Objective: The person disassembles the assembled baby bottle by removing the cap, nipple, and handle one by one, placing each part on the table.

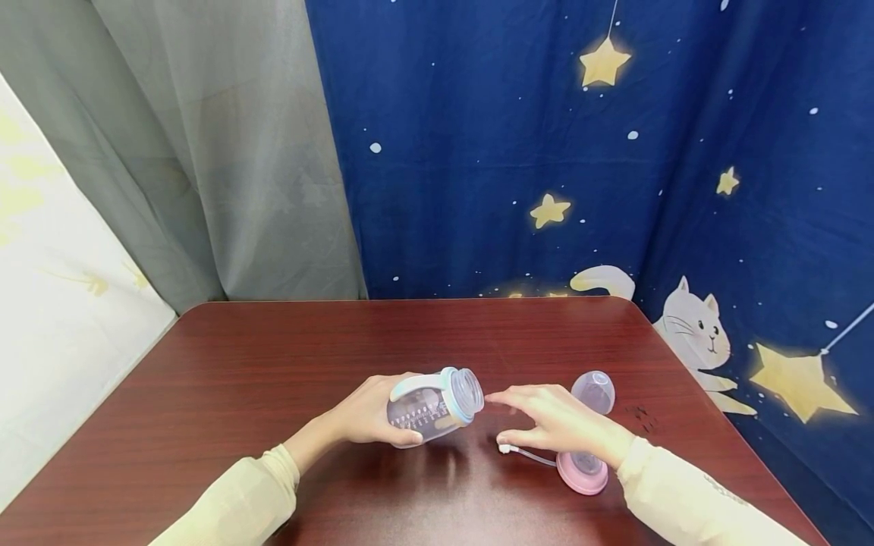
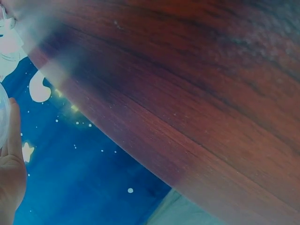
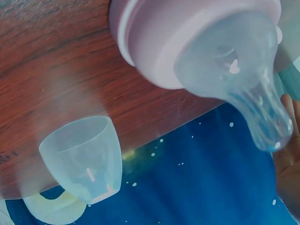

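Observation:
My left hand (image 1: 375, 409) grips a clear baby bottle (image 1: 418, 415) with a pale blue collar and white handle, tipped so its uncapped neck faces right. Printed marks run along its side. My right hand (image 1: 556, 417) has its fingers extended, the fingertips right at the bottle's rim. Under the right wrist, a pink-ringed bottle nipple (image 1: 583, 478) lies on the table, partly hidden by the arm. From it a thin straw (image 1: 536, 457) runs left to a white end piece. In the right wrist view, the nipple's clear teat (image 3: 229, 51) shows close up.
A translucent bottle cap (image 1: 592, 392) stands just beyond my right hand. All this rests on a dark red wooden table (image 1: 307, 341). Behind its far edge hang a grey curtain (image 1: 266, 189) and a blue one (image 1: 464, 152) with stars.

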The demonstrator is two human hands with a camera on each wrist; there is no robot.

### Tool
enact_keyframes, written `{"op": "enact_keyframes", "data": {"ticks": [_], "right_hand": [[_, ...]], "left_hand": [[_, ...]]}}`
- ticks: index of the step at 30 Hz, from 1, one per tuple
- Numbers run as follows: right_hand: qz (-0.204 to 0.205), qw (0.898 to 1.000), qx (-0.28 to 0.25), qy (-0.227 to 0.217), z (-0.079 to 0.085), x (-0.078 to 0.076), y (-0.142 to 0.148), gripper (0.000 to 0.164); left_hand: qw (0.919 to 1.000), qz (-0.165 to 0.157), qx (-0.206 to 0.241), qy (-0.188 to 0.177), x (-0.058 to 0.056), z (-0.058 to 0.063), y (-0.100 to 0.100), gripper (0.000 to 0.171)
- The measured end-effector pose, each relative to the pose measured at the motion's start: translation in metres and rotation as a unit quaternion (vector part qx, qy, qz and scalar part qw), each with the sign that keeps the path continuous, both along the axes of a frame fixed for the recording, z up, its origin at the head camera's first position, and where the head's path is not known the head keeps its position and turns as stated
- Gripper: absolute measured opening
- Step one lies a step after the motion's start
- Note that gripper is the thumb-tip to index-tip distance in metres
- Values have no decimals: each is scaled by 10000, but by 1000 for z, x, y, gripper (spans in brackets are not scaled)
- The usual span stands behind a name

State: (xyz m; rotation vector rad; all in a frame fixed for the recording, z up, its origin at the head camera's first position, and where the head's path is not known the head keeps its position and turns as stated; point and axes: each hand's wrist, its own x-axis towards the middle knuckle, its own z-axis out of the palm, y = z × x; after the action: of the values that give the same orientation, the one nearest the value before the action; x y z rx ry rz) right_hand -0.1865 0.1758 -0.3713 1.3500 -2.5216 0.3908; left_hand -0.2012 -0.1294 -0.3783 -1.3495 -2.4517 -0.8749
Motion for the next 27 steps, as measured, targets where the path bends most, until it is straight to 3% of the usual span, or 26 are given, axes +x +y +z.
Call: {"op": "enact_keyframes", "data": {"ticks": [15,27], "right_hand": [[141,9991,-254,-295,-10,-2,-13,46],[278,9961,-791,-266,-17,-3,-20,29]], "left_hand": [[10000,19,-11,28,0,-1,0,62],[10000,-40,10,-22,-1,-2,1,63]]}}
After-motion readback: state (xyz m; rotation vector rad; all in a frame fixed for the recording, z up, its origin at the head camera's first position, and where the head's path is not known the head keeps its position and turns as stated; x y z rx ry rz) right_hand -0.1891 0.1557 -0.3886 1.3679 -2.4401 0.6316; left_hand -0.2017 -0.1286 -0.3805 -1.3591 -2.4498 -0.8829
